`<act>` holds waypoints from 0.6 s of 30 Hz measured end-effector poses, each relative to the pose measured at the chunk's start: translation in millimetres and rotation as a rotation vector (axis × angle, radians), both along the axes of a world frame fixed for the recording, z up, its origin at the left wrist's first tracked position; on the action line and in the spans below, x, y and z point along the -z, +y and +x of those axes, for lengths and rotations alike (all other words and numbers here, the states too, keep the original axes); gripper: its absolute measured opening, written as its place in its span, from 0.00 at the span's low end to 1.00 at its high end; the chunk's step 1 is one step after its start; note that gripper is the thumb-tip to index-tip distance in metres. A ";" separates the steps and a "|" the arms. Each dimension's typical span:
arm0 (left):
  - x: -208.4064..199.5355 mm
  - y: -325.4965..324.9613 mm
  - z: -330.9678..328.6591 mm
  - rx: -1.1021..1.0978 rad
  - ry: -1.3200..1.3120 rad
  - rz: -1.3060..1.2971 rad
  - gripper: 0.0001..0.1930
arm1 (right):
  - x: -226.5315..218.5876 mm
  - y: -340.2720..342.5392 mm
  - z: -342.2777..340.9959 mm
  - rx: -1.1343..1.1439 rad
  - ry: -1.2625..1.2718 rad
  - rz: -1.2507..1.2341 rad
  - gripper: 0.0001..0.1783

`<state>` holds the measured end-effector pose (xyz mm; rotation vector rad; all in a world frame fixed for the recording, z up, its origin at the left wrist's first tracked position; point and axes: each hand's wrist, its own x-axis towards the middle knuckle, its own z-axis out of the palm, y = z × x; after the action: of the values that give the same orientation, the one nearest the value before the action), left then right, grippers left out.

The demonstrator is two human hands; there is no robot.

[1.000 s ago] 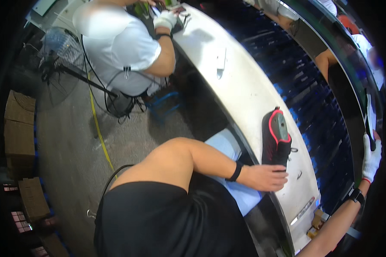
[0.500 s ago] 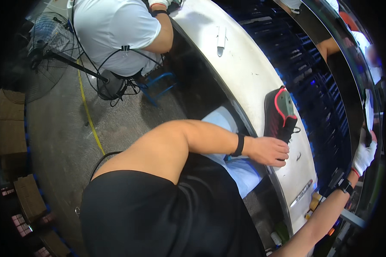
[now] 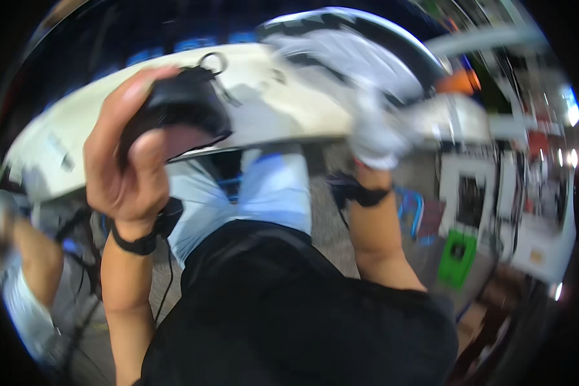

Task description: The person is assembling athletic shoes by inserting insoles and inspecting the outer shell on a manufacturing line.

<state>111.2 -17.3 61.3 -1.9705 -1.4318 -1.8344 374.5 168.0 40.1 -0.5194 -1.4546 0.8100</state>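
Observation:
My bare left hand [image 3: 112, 161] is closed around a dark shoe [image 3: 193, 109], lifted over the near edge of the white worktable [image 3: 51, 154]. A dark lace loop stands up from the shoe, and its pinkish underside or inside shows between thumb and table. At the right, my right hand [image 3: 379, 132], in a white glove, is smeared by motion. It overlaps the near end of a long grey-white thing with black edging [image 3: 347, 55], too blurred to name. Whether its fingers grip that thing cannot be made out.
Beyond the table runs a dark conveyor [image 3: 225, 22]. An orange object [image 3: 460, 82] sits to the right. Another person's arm [image 3: 38, 257] shows at the left edge. On the right floor stand a blue stool [image 3: 412, 212] and a green panel [image 3: 457, 257].
My view has swung round to the right. My left hand, resting by the shoe before, now holds it raised. My gloved right hand has come from the far side to above the table.

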 end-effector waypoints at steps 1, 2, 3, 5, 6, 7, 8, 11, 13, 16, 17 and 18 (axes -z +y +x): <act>12.2 6.4 4.2 0.019 0.084 -0.022 0.22 | 30.8 27.5 16.4 0.442 -0.616 0.391 0.27; 25.5 6.6 10.9 0.010 0.096 -0.044 0.25 | 18.9 16.5 -3.8 -0.047 -0.324 0.080 0.24; 22.7 12.4 13.6 0.059 0.128 -0.050 0.25 | 21.9 21.0 -6.6 -0.096 -0.196 -0.060 0.22; 19.7 17.6 16.6 0.133 0.120 -0.114 0.27 | 28.6 27.6 23.9 0.165 -0.613 0.254 0.20; 20.2 16.5 17.1 0.148 0.124 -0.122 0.27 | 28.0 26.0 35.7 0.428 -1.015 0.657 0.19; 20.2 15.1 16.2 0.118 0.131 -0.173 0.29 | 31.0 24.8 37.5 0.433 -1.016 0.643 0.19; 19.1 12.5 15.8 0.085 0.139 -0.224 0.30 | 33.6 23.1 37.0 0.264 -0.784 0.305 0.20; 3.1 1.7 15.9 -0.003 0.222 -0.299 0.29 | 15.0 7.8 28.8 0.075 -0.411 -0.081 0.23; -9.6 -15.2 15.0 -0.158 0.360 -0.374 0.25 | 15.7 0.1 19.0 -0.121 -0.068 -0.230 0.26; -25.6 -29.0 19.2 -0.266 0.370 -0.348 0.25 | 2.7 -21.9 18.8 -0.212 -0.023 -0.173 0.21; -22.4 -38.2 17.3 -0.211 0.209 -0.377 0.25 | -3.8 -29.5 27.1 -0.133 -0.233 -0.097 0.20; -13.1 -48.0 15.3 -0.170 0.055 -0.393 0.25 | -10.9 -35.3 33.2 -0.061 -0.428 -0.008 0.19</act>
<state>126.5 -65.3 74.4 -1.9575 -1.9972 -1.5057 407.7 132.7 51.0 -0.6854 -1.8673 0.7827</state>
